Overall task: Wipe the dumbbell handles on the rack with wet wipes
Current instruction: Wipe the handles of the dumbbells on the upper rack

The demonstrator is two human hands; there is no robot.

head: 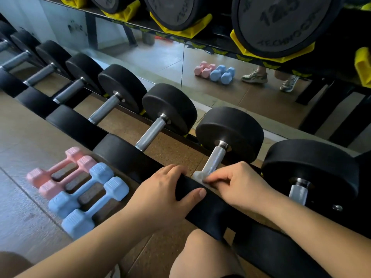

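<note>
A row of black dumbbells with knurled metal handles lies on the low rack. My right hand (239, 185) pinches a white wet wipe (198, 176) against the near end of one metal handle (213, 162). My left hand (160, 194) grips the near black head (192, 189) of that same dumbbell, thumb on top and fingers curled over its far edge. The neighbouring handles (149, 133) (299, 192) lie to the left and right.
Two pink dumbbells (60, 172) and two blue dumbbells (86, 199) lie on the floor at the left. A mirror behind the rack reflects them and a person's shoes. Larger dumbbells in yellow cradles (275, 23) sit on the upper shelf. My knee (200, 255) is below.
</note>
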